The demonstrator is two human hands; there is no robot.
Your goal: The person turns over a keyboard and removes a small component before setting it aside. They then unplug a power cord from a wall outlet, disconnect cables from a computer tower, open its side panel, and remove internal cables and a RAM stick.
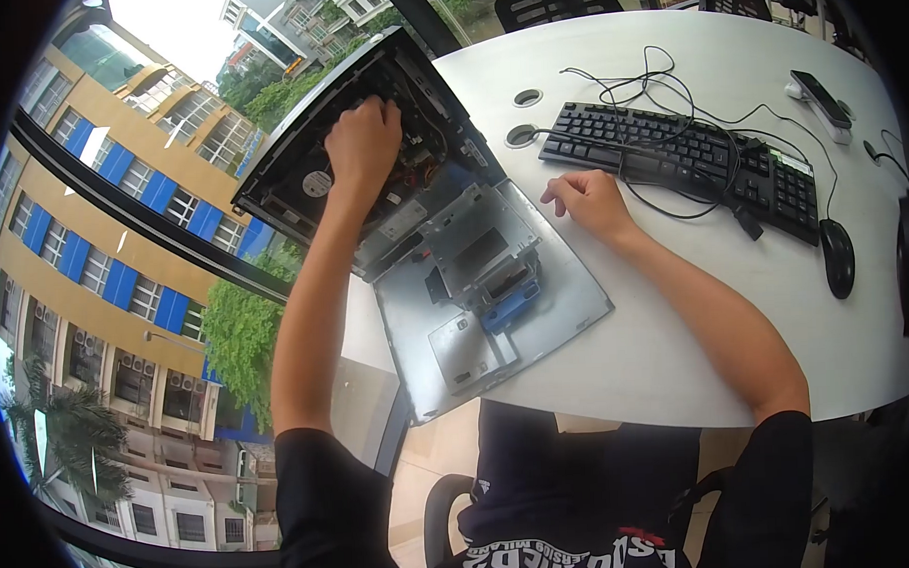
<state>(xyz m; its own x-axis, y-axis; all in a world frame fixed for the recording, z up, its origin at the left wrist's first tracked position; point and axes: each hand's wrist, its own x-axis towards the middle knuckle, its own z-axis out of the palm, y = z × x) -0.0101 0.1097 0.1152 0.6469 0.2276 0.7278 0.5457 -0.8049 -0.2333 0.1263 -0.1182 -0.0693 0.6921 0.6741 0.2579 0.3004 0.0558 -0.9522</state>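
Note:
An opened desktop computer case [288,162] stands at the table's left edge, its inside facing me. My left hand [365,147] reaches into it with fingers bent closed near the upper part. Whatever those fingers grip is hidden behind the hand. Wires and circuit parts show to the right of my left wrist, and a round labelled part [316,184] lies to its left. The metal side panel [565,298] lies flat in front of the case, bearing a metal drive bracket [473,245] with a blue plastic piece [512,307]. My right hand [587,201] is loosely curled over the table beside the panel, with nothing visible in it.
A black keyboard [670,156] with tangled cables lies right of my right hand. Farther right are a black mouse [837,259] and a phone-like device [819,99] on a white holder. Two cable holes pierce the white table [677,336]. A window borders the left side.

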